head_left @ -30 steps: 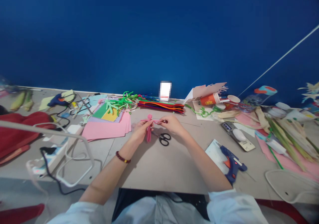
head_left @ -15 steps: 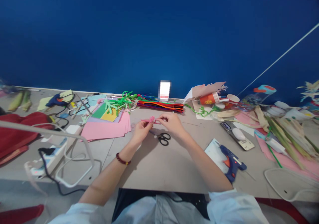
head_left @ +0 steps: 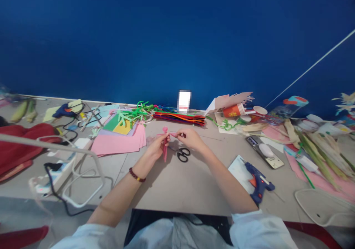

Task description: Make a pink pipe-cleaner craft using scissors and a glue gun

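A pink pipe cleaner figure [head_left: 165, 153] stands upright in my left hand [head_left: 155, 147], its stem hanging below my fingers and a small loop showing on top. My right hand [head_left: 190, 138] pinches a pink side strand [head_left: 173, 134] that runs out from the figure. The middle of the figure is hidden by my left fingers. Black-handled scissors [head_left: 182, 154] lie on the grey board just below my right hand, not touching it. A sheet of pink paper [head_left: 118, 145] lies to the left of my left hand.
A blue glue gun [head_left: 259, 180] lies at the right, and another [head_left: 65, 110] at the far left. Green pipe cleaners [head_left: 135, 114] and a multicoloured bundle [head_left: 179, 119] lie ahead. A power strip [head_left: 59, 175] with cables sits at the left.
The pink stem again hangs down below my left hand, where half a second ago little of it showed. My hands have barely moved.
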### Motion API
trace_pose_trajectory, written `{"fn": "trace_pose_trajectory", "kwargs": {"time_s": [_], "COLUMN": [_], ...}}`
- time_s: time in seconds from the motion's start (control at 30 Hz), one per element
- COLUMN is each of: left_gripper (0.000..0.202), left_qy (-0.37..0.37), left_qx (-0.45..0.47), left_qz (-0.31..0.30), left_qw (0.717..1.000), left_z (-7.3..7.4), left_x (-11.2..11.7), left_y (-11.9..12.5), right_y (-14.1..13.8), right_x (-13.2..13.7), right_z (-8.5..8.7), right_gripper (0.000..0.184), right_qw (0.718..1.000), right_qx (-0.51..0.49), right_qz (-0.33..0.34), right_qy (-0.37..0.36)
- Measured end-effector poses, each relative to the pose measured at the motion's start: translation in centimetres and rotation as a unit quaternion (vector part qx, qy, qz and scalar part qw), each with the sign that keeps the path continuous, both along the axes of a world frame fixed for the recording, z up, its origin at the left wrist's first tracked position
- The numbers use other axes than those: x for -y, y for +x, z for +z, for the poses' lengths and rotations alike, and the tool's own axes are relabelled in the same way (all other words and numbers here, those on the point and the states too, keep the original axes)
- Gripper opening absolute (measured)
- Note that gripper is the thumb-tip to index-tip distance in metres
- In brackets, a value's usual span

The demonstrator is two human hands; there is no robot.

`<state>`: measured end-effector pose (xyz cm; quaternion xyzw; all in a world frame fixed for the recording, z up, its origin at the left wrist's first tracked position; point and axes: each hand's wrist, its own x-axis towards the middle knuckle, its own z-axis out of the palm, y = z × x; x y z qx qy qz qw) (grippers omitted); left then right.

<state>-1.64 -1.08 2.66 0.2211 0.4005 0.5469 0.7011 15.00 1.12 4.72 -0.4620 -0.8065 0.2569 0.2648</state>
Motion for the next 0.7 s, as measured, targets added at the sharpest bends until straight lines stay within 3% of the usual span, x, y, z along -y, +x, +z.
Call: {"fn": "trace_pose_trajectory", "kwargs": {"time_s": [0.1, 0.2, 0.3, 0.5, 0.7], "left_gripper": [0.016, 0.016, 0.02, 0.025, 0.023], "left_qy": [-0.008, -0.015, 0.004, 0.046, 0.065], "left_qx": [0.009, -0.016, -0.06, -0.134, -0.127], "left_qz": [-0.022, 0.003, 0.029, 0.021, 0.038], "left_qw": [1.0, 1.0, 0.998, 0.99, 0.989], "left_z": [0.0, 0.1, 0.3, 0.0, -0.2], "left_x": [0.1, 0.1, 0.1, 0.0, 0.0], "left_y": [0.0, -0.2, -0.4, -0.6, -0.5], "right_y": [0.4, 0.5, 0.4, 0.4, 0.2], "right_x": [-0.4, -0.4, -0.3, 0.0, 0.1], "right_z": [-0.3, 0.0, 0.4, 0.9, 0.9], "right_gripper": [0.016, 0.017, 0.016, 0.014, 0.014], "right_qw": [1.0, 1.0, 1.0, 1.0, 1.0], "right_qx": [-0.004, -0.013, -0.008, 0.015, -0.025], "right_qz": [-0.01, -0.006, 0.002, -0.004, 0.018], "right_qy": [0.006, 0.01, 0.008, 0.024, -0.001]}}
